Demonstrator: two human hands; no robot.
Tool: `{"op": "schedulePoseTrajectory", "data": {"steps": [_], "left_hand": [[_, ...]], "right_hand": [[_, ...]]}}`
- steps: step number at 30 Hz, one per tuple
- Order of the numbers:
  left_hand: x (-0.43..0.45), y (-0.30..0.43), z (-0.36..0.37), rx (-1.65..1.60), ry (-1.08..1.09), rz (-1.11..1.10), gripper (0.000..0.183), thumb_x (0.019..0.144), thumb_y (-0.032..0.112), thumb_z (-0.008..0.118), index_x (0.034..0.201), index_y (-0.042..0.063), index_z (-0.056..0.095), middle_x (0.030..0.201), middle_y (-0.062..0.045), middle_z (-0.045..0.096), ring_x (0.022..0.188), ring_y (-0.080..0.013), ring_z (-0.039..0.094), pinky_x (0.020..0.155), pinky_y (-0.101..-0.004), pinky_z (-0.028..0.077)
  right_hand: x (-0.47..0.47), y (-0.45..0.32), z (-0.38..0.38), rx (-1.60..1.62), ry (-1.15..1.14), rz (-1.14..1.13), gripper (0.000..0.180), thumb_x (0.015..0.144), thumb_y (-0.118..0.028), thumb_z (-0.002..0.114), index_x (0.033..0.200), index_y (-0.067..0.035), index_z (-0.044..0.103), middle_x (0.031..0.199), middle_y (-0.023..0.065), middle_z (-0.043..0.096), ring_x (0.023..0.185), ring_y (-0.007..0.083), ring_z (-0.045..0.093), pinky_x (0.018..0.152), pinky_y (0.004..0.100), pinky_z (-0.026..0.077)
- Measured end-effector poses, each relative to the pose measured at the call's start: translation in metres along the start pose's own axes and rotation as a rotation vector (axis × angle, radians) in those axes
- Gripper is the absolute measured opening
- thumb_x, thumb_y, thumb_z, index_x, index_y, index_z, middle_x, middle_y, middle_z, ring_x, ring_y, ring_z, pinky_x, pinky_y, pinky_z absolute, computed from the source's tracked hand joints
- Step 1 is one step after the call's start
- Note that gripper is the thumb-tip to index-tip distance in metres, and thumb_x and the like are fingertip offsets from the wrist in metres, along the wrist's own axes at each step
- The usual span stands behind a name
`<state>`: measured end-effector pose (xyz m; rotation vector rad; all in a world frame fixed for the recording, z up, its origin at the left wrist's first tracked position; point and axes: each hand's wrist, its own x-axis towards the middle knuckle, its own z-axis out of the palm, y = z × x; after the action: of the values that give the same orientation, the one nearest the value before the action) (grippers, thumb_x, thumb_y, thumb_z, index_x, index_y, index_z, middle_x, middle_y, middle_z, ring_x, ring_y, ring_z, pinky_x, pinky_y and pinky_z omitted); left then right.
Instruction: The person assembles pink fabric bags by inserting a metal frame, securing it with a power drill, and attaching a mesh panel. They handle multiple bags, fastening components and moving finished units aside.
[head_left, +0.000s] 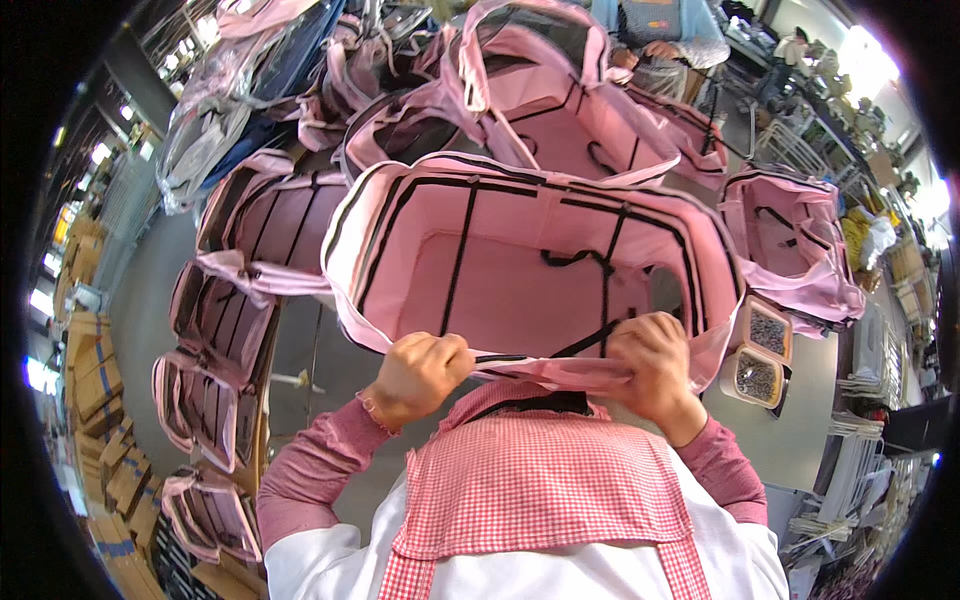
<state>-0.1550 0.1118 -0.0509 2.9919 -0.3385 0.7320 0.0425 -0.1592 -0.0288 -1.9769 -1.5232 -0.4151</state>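
Note:
A large pink fabric bag body (502, 292) with black trim and black straps lies wide open in front of me, its inside facing up. My left hand (424, 375) grips its near rim, left of the middle. Farther right on that rim, my right hand (652, 364) is closed on the fabric beside a black strap end. A dark oval opening shows in the bag's right wall. Another pink bag (570, 135) with a raised handle-like loop touches the far rim.
More pink bags (217, 405) line the left side, and one (780, 217) sits at the right. Two tubs of small metal parts (757, 375) stand on a pale table (802, 420). Cardboard boxes (94, 360) are stacked far left. A co-worker's hands (660, 51) show at the top.

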Motion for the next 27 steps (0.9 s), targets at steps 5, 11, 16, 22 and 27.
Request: {"op": "schedulePoseTrajectory", "data": {"steps": [5, 11, 16, 22, 27], "left_hand": [[0.034, -0.020, -0.005, 0.011, 0.169, -0.056, 0.013, 0.080, 0.010, 0.065, 0.087, 0.006, 0.053, 0.080, -0.005, 0.056, 0.064, -0.0235, 0.058, 0.057, -0.0368, 0.045], [0.048, -0.032, -0.002, -0.187, -0.009, 0.154, 0.021, 0.084, 0.020, 0.067, 0.099, 0.008, 0.059, 0.079, -0.003, 0.059, 0.068, -0.0205, 0.061, 0.059, -0.0353, 0.048], [0.071, -0.022, 0.001, -0.010, 0.333, 0.143, 0.021, 0.075, 0.011, 0.064, 0.096, 0.010, 0.063, 0.082, -0.002, 0.062, 0.071, -0.0200, 0.063, 0.065, -0.0350, 0.048], [0.087, -0.032, 0.012, -0.226, 0.191, -0.143, 0.013, 0.078, 0.015, 0.064, 0.088, 0.008, 0.065, 0.075, -0.011, 0.065, 0.070, -0.0321, 0.065, 0.064, -0.0430, 0.051], [0.080, -0.053, 0.037, -0.391, -0.280, -0.320, 0.021, 0.082, 0.024, 0.062, 0.077, 0.005, 0.068, 0.076, -0.020, 0.066, 0.073, -0.0412, 0.065, 0.065, -0.0507, 0.051]], "right_hand": [[0.023, -0.035, 0.028, -0.078, -0.114, -0.084, 0.039, 0.083, -0.030, 0.069, 0.106, 0.001, 0.063, 0.102, 0.0104, 0.067, 0.085, 0.0238, 0.067, 0.078, 0.0356, 0.053], [0.022, -0.037, 0.040, -0.194, 0.050, -0.218, 0.015, 0.081, -0.015, 0.063, 0.091, -0.003, 0.060, 0.074, 0.0018, 0.062, 0.067, 0.0166, 0.064, 0.060, 0.0295, 0.051], [0.037, -0.035, 0.032, -0.032, 0.073, 0.098, 0.011, 0.080, -0.011, 0.065, 0.085, -0.005, 0.056, 0.071, 0.0078, 0.061, 0.064, 0.0262, 0.064, 0.057, 0.0375, 0.049], [0.070, -0.026, 0.038, 0.176, 0.098, 0.409, 0.033, 0.088, -0.021, 0.068, 0.068, 0.003, 0.060, 0.059, 0.0219, 0.056, 0.055, 0.0434, 0.054, 0.055, 0.0459, 0.046], [0.058, 0.018, 0.077, 0.553, -0.484, 0.803, 0.037, 0.093, -0.028, 0.068, 0.074, 0.003, 0.065, 0.063, -0.0021, 0.058, 0.061, 0.0009, 0.044, 0.049, 0.0244, 0.036]]}}
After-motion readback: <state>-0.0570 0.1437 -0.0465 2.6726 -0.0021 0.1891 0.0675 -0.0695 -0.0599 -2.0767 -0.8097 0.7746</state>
